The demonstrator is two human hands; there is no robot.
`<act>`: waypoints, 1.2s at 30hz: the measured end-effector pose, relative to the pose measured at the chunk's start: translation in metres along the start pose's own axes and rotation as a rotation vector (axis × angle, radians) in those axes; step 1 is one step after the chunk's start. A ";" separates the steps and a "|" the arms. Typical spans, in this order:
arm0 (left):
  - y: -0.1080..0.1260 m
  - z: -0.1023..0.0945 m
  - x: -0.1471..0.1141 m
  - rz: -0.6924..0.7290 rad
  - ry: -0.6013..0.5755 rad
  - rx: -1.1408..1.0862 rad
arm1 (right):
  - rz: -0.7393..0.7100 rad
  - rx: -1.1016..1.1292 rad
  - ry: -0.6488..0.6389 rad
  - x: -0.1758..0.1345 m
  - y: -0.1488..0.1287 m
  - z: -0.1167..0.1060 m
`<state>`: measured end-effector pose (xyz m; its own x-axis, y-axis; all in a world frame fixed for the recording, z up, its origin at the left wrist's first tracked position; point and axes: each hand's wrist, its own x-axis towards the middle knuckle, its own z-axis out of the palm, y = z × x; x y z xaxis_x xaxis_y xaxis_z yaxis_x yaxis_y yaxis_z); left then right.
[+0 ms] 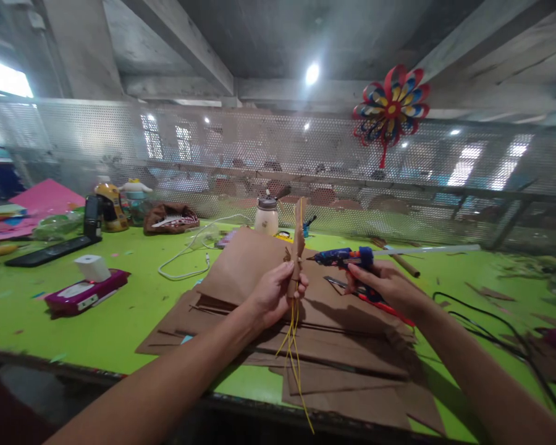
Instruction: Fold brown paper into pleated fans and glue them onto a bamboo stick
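Observation:
My left hand (275,289) is closed around a rolled brown paper piece (298,238), held upright in front of me. Thin yellow strings (293,346) dangle from its lower end. In my right hand (384,285) is a blue hot glue gun (345,256), with a long clear glue stick (429,249) poking out of its back. The gun's nozzle points left, close to the paper roll; whether they touch I cannot tell. Below both hands lie stacked sheets of brown paper (352,364). Scissors with red handles (384,306) rest on them, partly hidden by my right hand.
A purple power strip (88,292) with a white charger (92,268) sits at left. Behind the paper stand a lidded jar (265,217) and a white cable (180,275). A black cord (495,318) loops at right. A perforated metal screen (241,148) borders the green table (143,321).

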<state>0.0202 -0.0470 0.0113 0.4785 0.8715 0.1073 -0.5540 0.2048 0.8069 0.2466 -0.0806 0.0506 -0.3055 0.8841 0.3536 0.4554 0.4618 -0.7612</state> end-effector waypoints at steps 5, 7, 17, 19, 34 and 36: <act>0.000 -0.001 0.001 -0.019 -0.006 0.004 | 0.078 -0.430 0.213 0.010 0.026 -0.016; -0.002 -0.003 0.002 -0.016 -0.032 0.024 | 0.117 -0.615 0.255 0.013 0.042 -0.022; -0.003 -0.001 -0.001 -0.018 -0.137 0.119 | 0.242 -0.753 0.067 0.015 0.099 -0.042; -0.004 -0.001 -0.001 0.002 -0.130 0.163 | 0.218 -0.777 0.115 0.017 0.093 -0.043; -0.015 0.009 -0.009 -0.003 -0.191 0.469 | 0.057 0.463 0.203 0.012 0.007 0.025; -0.015 0.011 -0.010 -0.017 -0.189 0.479 | 0.074 0.504 0.237 0.012 0.008 0.026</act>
<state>0.0316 -0.0634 0.0041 0.6239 0.7652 0.1587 -0.1918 -0.0470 0.9803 0.2243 -0.0679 0.0345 -0.0650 0.9315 0.3579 -0.0055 0.3583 -0.9336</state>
